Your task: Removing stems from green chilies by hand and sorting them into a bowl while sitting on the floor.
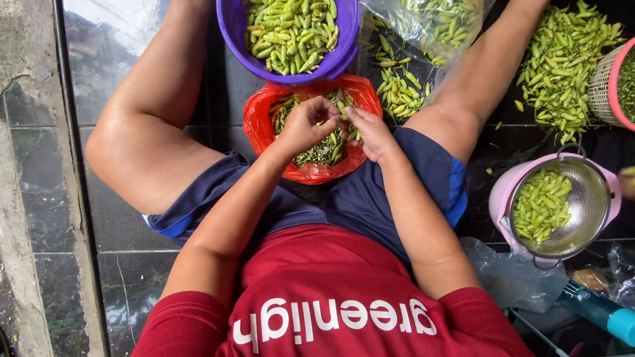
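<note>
A dark, glossy tiled floor with pale grout carries everything. Between the spread legs, a crinkled red plastic bag holds thin green stems. Above it, both hands pinch one small smooth green chili: left hand, right hand. A purple plastic bowl brims with chilies.

Glossy purple plastic bowl; crinkled red plastic bag; shiny metal colander; polished dark stone floor
</note>
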